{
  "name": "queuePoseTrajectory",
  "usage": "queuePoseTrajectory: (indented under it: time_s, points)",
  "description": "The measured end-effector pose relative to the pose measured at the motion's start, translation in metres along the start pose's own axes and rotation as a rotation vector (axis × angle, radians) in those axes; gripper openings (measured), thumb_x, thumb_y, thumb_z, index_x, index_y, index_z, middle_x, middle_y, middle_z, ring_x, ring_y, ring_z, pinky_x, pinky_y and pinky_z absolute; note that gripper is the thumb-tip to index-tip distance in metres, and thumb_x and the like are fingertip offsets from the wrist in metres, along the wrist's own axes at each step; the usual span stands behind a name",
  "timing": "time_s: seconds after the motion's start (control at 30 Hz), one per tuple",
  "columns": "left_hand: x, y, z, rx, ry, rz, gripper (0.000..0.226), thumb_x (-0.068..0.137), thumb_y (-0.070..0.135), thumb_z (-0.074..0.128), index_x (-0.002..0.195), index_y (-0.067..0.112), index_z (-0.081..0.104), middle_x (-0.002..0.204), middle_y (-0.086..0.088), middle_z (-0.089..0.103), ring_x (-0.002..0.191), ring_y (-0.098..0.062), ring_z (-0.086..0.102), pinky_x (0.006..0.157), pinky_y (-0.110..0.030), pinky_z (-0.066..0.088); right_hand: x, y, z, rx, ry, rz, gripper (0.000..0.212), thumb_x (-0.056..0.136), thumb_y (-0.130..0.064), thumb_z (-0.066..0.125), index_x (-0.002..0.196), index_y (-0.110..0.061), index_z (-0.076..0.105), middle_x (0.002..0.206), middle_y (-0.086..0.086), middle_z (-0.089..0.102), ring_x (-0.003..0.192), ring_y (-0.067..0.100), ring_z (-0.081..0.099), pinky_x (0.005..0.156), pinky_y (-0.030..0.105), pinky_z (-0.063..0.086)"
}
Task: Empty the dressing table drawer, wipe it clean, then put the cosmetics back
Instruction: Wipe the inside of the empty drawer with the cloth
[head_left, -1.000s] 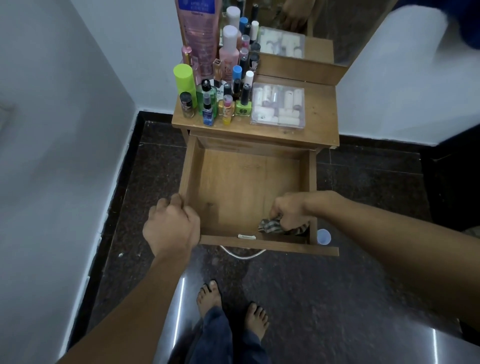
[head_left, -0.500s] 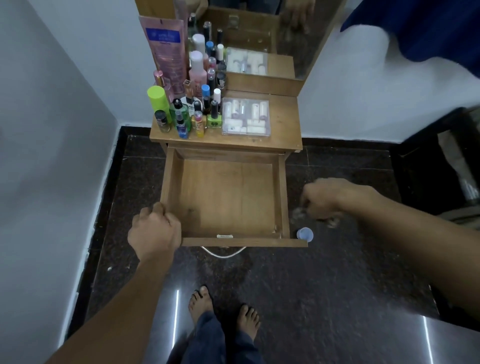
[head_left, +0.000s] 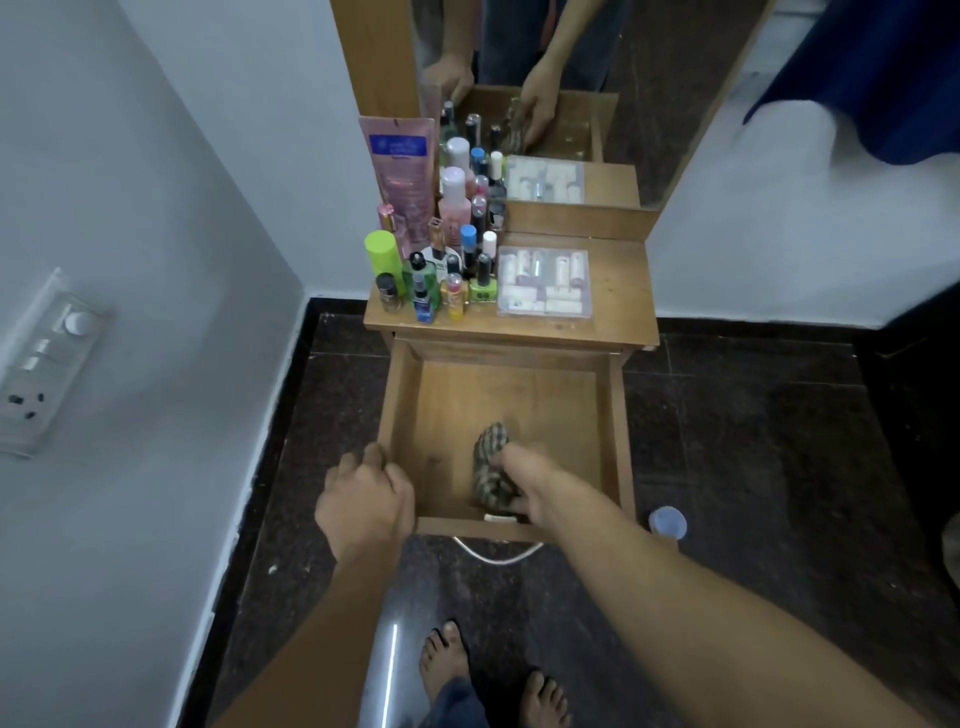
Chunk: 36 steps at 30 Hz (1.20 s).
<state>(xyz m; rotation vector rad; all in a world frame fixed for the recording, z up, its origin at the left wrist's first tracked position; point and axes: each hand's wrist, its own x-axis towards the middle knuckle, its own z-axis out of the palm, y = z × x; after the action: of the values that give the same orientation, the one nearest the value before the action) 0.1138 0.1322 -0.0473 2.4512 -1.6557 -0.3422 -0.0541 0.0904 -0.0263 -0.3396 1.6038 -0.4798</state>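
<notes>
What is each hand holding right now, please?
The left hand grips the left wall of the drawer.
The right hand holds the checked cloth inside the drawer.

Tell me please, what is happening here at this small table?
A person is wiping out the open drawer of a dressing table. The right hand grips a striped cloth on the drawer floor, near the front. The left hand holds the drawer's left wall. The bottles and a clear box stand on the tabletop, not yet put back.
</notes>
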Motion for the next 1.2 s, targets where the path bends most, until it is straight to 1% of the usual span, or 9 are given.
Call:
queuePoseTrajectory:
  time_s: [0.07,0.13,0.2,0.37,0.47,0.67,0.8,1.0,1.2]
  points:
    - [0.002,-0.001,-0.001,0.022,-0.022,-0.013,0.038,0.085,0.026,0.038,0.103,0.010,0.068,0.097,-0.015,0.065,0.093,-0.037,0.061,0.065,-0.040,0.048,0.017,-0.007,0.024,0.317,0.057,0.007,0.017,0.106,-0.014,0.048,0.109,-0.008,0.064,0.089,0.010,0.066,0.072,0.022,0.062,0.050,0.028,0.054]
    - [0.004,-0.004,0.001,0.033,-0.051,-0.019,0.031,0.089,0.025,0.042,0.105,0.013,0.066,0.100,-0.012,0.064,0.097,-0.034,0.060,0.070,-0.040,0.049,0.039,-0.012,0.048,0.368,0.211,-0.185,0.025,0.103,-0.012,0.050,0.125,-0.014,0.061,0.108,0.009,0.068,0.089,0.026,0.066,0.073,0.033,0.058]
    - [0.006,-0.008,0.005,0.036,-0.070,-0.021,0.033,0.090,0.026,0.039,0.107,0.015,0.065,0.101,-0.010,0.063,0.099,-0.032,0.059,0.073,-0.040,0.049,0.060,-0.018,0.067,0.169,0.327,-0.394,0.041,0.102,-0.014,0.052,0.143,-0.019,0.054,0.136,0.009,0.062,0.121,0.030,0.060,0.107,0.037,0.046]
    - [0.007,-0.012,0.010,0.030,-0.074,0.029,0.033,0.087,0.026,0.040,0.106,0.015,0.065,0.097,-0.008,0.063,0.094,-0.030,0.059,0.067,-0.038,0.047,0.095,-0.006,0.096,-0.597,0.313,-0.630,0.070,0.103,-0.022,0.045,0.164,-0.023,0.010,0.171,0.003,0.009,0.157,0.025,0.012,0.127,0.035,0.011]
    - [0.006,-0.014,0.014,0.018,-0.051,0.091,0.041,0.080,0.028,0.035,0.100,0.013,0.068,0.086,-0.009,0.063,0.081,-0.032,0.060,0.058,-0.037,0.046,0.098,0.003,0.109,-0.907,0.331,-0.786,0.068,0.103,-0.029,0.040,0.164,-0.026,0.010,0.171,-0.002,0.012,0.158,0.018,-0.001,0.127,0.043,-0.001]
    - [0.008,-0.016,0.014,0.028,-0.070,0.074,0.051,0.081,0.032,0.027,0.109,0.014,0.066,0.094,-0.007,0.062,0.087,-0.030,0.058,0.061,-0.038,0.049,0.102,-0.013,0.074,-1.293,0.264,-1.016,0.064,0.095,-0.020,0.054,0.156,-0.023,0.035,0.158,0.001,0.039,0.146,0.026,0.029,0.111,0.050,0.028]
    - [0.009,-0.014,0.012,0.069,-0.119,0.044,0.046,0.087,0.029,0.035,0.120,0.015,0.063,0.103,-0.005,0.062,0.096,-0.027,0.058,0.066,-0.037,0.049,0.111,-0.033,0.022,-1.682,0.068,-1.274,0.059,0.097,-0.012,0.047,0.154,-0.022,0.039,0.156,0.007,0.042,0.145,0.032,0.035,0.115,0.052,0.028]
    - [0.007,-0.009,0.010,0.066,-0.147,-0.009,0.044,0.087,0.025,0.053,0.127,0.014,0.066,0.105,-0.008,0.065,0.098,-0.029,0.059,0.067,-0.038,0.051,0.102,-0.041,-0.023,-1.915,0.247,-1.083,0.063,0.104,-0.014,0.037,0.163,-0.016,0.012,0.167,0.016,0.018,0.151,0.038,0.023,0.124,0.055,0.016]
    - [0.006,-0.008,0.009,0.040,-0.121,-0.024,0.039,0.087,0.022,0.055,0.123,0.014,0.068,0.100,-0.009,0.066,0.095,-0.030,0.060,0.065,-0.038,0.049,0.083,-0.018,-0.062,-1.991,0.572,-0.814,0.067,0.099,-0.010,0.046,0.158,-0.004,0.015,0.152,0.027,0.038,0.133,0.043,0.049,0.123,0.064,0.002]
